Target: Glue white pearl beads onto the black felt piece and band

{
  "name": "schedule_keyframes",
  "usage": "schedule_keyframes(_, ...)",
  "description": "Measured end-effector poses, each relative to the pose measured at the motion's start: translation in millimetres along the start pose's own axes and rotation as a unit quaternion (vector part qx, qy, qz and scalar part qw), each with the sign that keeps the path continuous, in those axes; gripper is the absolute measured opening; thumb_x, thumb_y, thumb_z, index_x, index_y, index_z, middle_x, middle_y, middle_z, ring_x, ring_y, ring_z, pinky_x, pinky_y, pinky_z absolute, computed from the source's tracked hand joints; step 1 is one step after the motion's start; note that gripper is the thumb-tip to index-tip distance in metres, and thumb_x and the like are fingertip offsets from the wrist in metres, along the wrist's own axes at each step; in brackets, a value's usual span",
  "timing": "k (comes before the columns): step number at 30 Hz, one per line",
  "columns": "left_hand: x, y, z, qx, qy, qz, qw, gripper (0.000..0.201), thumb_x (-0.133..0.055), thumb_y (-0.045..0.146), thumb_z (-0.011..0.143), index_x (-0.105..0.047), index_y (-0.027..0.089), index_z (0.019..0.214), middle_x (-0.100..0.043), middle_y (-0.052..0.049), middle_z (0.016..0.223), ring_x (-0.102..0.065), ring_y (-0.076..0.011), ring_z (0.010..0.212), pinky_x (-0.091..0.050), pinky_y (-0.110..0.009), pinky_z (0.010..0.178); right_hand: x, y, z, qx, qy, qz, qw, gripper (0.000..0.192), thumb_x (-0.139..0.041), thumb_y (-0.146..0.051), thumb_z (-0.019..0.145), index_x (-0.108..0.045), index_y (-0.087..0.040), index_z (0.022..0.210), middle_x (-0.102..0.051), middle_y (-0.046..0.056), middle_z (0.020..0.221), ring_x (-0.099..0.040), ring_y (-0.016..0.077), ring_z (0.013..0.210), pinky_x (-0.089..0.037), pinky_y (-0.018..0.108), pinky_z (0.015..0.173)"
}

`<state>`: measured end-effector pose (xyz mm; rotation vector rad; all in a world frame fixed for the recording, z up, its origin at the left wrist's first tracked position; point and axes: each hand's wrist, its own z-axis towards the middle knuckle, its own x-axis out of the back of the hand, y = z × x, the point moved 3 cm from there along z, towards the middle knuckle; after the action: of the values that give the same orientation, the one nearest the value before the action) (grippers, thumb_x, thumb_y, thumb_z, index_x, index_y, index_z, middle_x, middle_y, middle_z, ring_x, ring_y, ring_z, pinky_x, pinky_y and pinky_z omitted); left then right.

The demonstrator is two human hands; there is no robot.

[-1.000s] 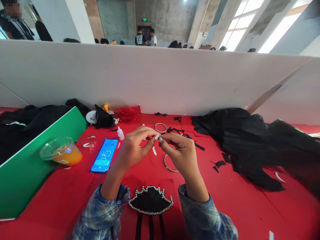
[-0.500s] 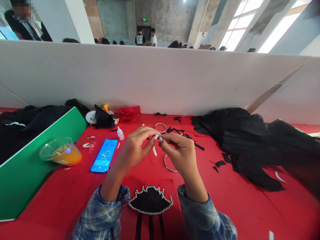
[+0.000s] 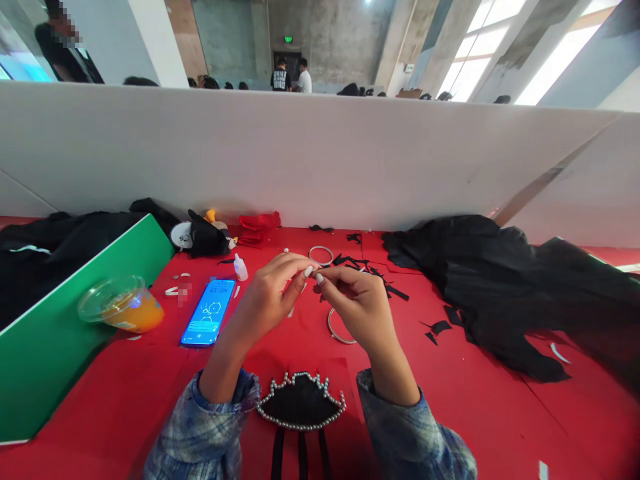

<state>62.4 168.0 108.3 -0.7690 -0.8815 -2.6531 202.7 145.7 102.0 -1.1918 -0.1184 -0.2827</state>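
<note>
My left hand (image 3: 277, 287) and my right hand (image 3: 357, 297) meet fingertip to fingertip above the red tabletop. Both are closed in a pinch, thumbs against forefingers. Whatever lies between the fingertips is too small or too hidden to name. Below them, between my forearms, lies a black fan-shaped piece (image 3: 302, 402) edged with silvery beads, with three black strips (image 3: 303, 453) running from its lower side. A bangle-like ring (image 3: 341, 327) is partly covered by my right hand, and another ring (image 3: 321, 255) lies just beyond my fingers.
To the left are a lit phone (image 3: 208, 312), a small white bottle (image 3: 241, 268), a tilted cup of orange drink (image 3: 133, 307) and a green panel (image 3: 95, 333). Black scraps (image 3: 397, 292) and black cloth (image 3: 480, 287) lie right. A white partition (image 3: 320, 153) closes off the back.
My fingertips have shifted slightly, with the left thumb a little higher and further left. The white strip that hung below my fingers no longer shows in the same place.
</note>
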Motion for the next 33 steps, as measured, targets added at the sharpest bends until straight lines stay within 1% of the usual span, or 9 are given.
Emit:
schedule_keyframes(3,-0.3,-1.5,0.5,-0.017,0.013,0.025,0.999,0.015,-0.044,0.014,0.09,-0.058,0.017,0.096,-0.064,-0.006,0.092,-0.059,-0.0141,0.089,-0.05,-0.028,0.077,-1.5,0.0,0.8,-0.025,-0.05,0.051,0.997,0.016,-0.055,-0.022,0.079,-0.07,-0.017,0.083,-0.066,0.002,0.067,-0.06,0.011,0.061,-0.048,0.025,0.058)
schedule_keyframes(6,-1.2,-2.2,0.7,-0.04,0.029,0.067,0.997,0.016,-0.042,0.012,0.09,-0.057,0.016,0.094,-0.064,-0.005,0.089,-0.059,-0.0148,0.086,-0.05,-0.03,0.077,-3.6,-1.1,0.8,-0.045,-0.098,0.104,0.989,0.02,-0.053,-0.026,0.082,-0.07,-0.018,0.089,-0.067,0.003,0.07,-0.061,0.011,0.063,-0.05,0.026,0.063)
schedule_keyframes(9,-2.2,-1.8,0.4,-0.053,0.044,0.091,0.993,0.017,-0.042,0.009,0.088,-0.057,0.017,0.094,-0.064,-0.004,0.088,-0.059,-0.0146,0.085,-0.05,-0.032,0.08,-5.3,0.4,0.6,-0.069,-0.112,0.154,0.979,0.022,-0.052,-0.029,0.084,-0.07,-0.018,0.089,-0.068,0.004,0.072,-0.062,0.0115,0.065,-0.052,0.028,0.067)
schedule_keyframes(12,-3.4,0.0,0.2,-0.061,0.06,0.097,0.992,0.018,-0.042,0.008,0.088,-0.057,0.018,0.093,-0.065,-0.004,0.087,-0.06,-0.0143,0.084,-0.05,-0.032,0.08,-6.5,3.8,0.8,-0.095,-0.096,0.186,0.973,0.021,-0.055,-0.032,0.082,-0.071,-0.017,0.084,-0.068,0.004,0.07,-0.062,0.0118,0.063,-0.052,0.029,0.067)
schedule_keyframes(16,-6.2,3.3,0.7,-0.066,0.072,0.104,0.99,0.018,-0.043,0.008,0.087,-0.057,0.018,0.091,-0.065,-0.004,0.086,-0.06,-0.0148,0.083,-0.051,-0.033,0.079,-7.8,5.4,1.3,-0.123,-0.06,0.211,0.968,0.017,-0.059,-0.03,0.078,-0.07,-0.017,0.077,-0.067,0.004,0.068,-0.061,0.0118,0.062,-0.052,0.029,0.066)
schedule_keyframes(22,-8.7,6.7,1.1,-0.066,0.071,0.107,0.989,0.017,-0.043,0.007,0.087,-0.058,0.016,0.091,-0.065,-0.006,0.087,-0.059,-0.0161,0.085,-0.051,-0.034,0.078,-8.8,4.6,0.5,-0.119,-0.003,0.227,0.967,0.012,-0.061,-0.024,0.074,-0.07,-0.018,0.069,-0.065,0.001,0.06,-0.056,0.0097,0.056,-0.048,0.025,0.058)
schedule_keyframes(27,-7.9,10.3,1.5,-0.056,0.074,0.076,0.993,0.013,-0.045,0.013,0.089,-0.058,0.017,0.092,-0.065,-0.006,0.087,-0.059,-0.0158,0.084,-0.05,-0.032,0.075,-7.4,4.0,-1.7,-0.095,0.067,0.162,0.98,0.013,-0.062,-0.022,0.071,-0.069,-0.018,0.06,-0.059,-0.001,0.051,-0.049,0.0089,0.05,-0.038,0.022,0.048)
schedule_keyframes(30,-6.4,11.5,2.1,-0.028,0.082,0.033,0.996,0.011,-0.048,0.016,0.088,-0.059,0.017,0.09,-0.065,-0.005,0.086,-0.06,-0.0145,0.082,-0.05,-0.029,0.074,-6.7,0.4,-3.1,-0.073,0.082,0.12,0.987,0.013,-0.061,-0.022,0.071,-0.069,-0.018,0.061,-0.059,-0.001,0.053,-0.049,0.0093,0.051,-0.037,0.023,0.048)
schedule_keyframes(33,-5.4,10.6,2.9,0.017,0.074,-0.024,0.997,0.011,-0.05,0.02,0.088,-0.06,0.017,0.089,-0.065,-0.004,0.084,-0.06,-0.0131,0.078,-0.049,-0.026,0.07,-7.1,-2.1,-3.9,-0.053,0.082,0.103,0.99,0.013,-0.059,-0.021,0.071,-0.069,-0.017,0.064,-0.059,-0.001,0.053,-0.049,0.0093,0.051,-0.037,0.023,0.048)
